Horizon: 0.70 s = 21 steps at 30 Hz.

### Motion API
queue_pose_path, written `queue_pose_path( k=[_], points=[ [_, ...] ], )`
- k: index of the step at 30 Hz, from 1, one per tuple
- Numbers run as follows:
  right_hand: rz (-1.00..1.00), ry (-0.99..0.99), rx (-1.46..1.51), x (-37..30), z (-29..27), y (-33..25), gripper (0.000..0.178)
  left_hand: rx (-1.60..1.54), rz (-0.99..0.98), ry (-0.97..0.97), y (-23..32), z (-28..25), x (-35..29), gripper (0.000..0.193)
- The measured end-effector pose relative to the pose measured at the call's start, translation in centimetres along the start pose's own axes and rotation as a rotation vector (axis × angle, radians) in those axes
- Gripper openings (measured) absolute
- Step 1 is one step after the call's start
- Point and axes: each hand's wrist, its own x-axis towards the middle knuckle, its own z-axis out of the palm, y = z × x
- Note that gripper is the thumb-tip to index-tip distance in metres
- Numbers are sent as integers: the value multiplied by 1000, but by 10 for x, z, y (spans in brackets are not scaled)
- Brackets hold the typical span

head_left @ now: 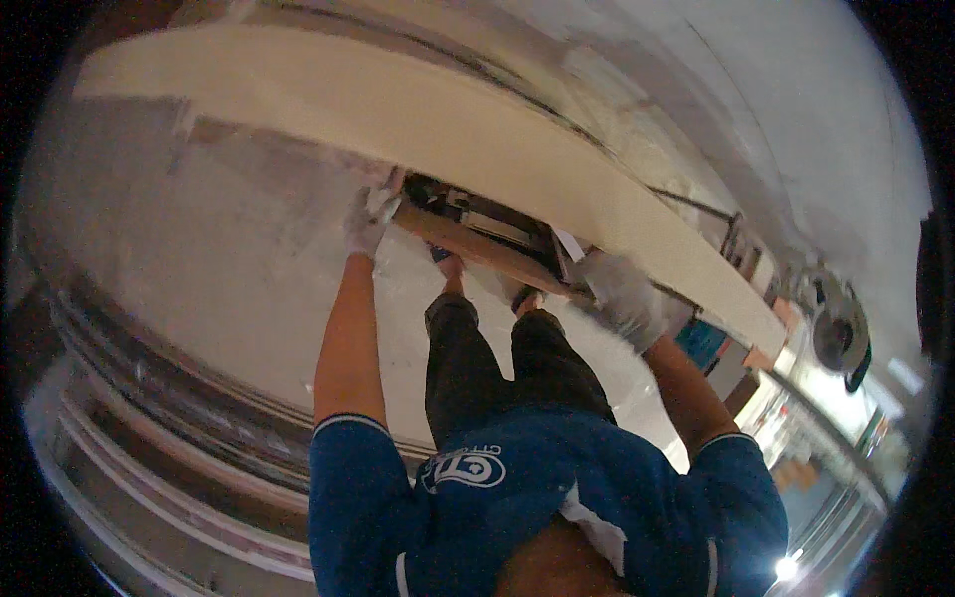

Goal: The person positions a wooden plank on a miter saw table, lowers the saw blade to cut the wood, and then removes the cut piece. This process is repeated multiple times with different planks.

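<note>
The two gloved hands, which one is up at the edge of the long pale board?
The left hand: its fingers reach the lower edge of the long pale board. The right hand sits lower, at the brown wooden strip beneath that board.

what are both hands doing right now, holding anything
Left hand: gloved, closed on the lower edge of the long pale board.
Right hand: gloved, gripping the same board's edge further along.
</note>
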Motion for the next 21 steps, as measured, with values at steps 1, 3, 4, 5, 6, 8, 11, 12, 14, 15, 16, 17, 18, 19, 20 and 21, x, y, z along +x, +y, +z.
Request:
queue_pose_path(
  k=[1, 3, 4, 5, 6, 8, 11, 12, 14, 15, 16, 17, 18, 19, 20, 21],
  points=[
    [-16, -49, 184, -27, 12, -9, 42, -480, -155, -50, -9, 5, 3, 51],
    [147, -10, 330, -65, 55, -8, 38, -1401, -502, -135, -22, 14, 9, 46],
    [294, -1, 368, -83, 77, 0, 39, -1273, -435, -210, -26, 15, 8, 47],
    [447, -25, 392, -99, 101, 14, 39, -957, -388, -128, -29, 14, 11, 47],
    [631, -4, 456, -114, 120, 37, 41, -764, -332, -154, -29, 12, 13, 48],
    [1051, -33, 564, -142, 153, 91, 48, 62, -147, -131, -26, 9, 17, 49],
    [1107, -2, 285, -176, 189, 169, 54, 361, -97, -90, -15, 11, 26, 51],
    [1155, -1, 297, -185, 198, 189, 54, 388, -93, -81, -12, 13, 28, 51],
    [1241, 22, 379, -193, 212, 225, 55, 434, -81, -68, -6, 17, 35, 53],
    [1247, 57, 421, -194, 218, 239, 56, 451, -76, -59, -5, 19, 38, 53],
    [1239, 95, 470, -190, 223, 251, 56, 469, -71, -47, -4, 22, 42, 54],
    [1231, 130, 515, -182, 231, 264, 57, 476, -68, -42, -4, 25, 45, 55],
    [1222, 165, 537, -175, 236, 275, 58, 482, -66, -38, -4, 31, 50, 55],
    [1210, 197, 561, -165, 243, 286, 58, 492, -59, -35, -7, 38, 53, 56],
    [1206, 216, 578, -155, 251, 297, 59, 502, -60, -33, -6, 43, 57, 57],
    [1230, 209, 576, -146, 259, 307, 60, 513, -56, -34, -7, 52, 62, 57]
  ],
)
